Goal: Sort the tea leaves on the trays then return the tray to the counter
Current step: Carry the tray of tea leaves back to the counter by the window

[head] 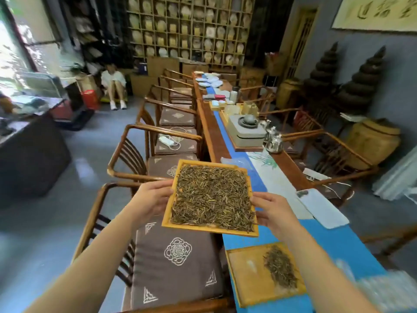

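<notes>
A square wooden tray [167, 219] covered with dark tea leaves [212, 197] is held up in the air over a chair seat and the table's left edge. My left hand [152, 198] grips its left rim and my right hand [274, 212] grips its right rim. A second wooden tray [242, 271] lies flat on the blue table runner [334, 240] near me, below my right forearm, with a small heap of tea leaves [281, 268] on its right side.
A long wooden table [214, 141] runs away from me, carrying a phone [321, 206], a tea set board [246, 132], metal pots and packets. Wooden armchairs with brown cushions [173, 263] line its left side; more chairs stand right. A seated person [114, 83] is far back.
</notes>
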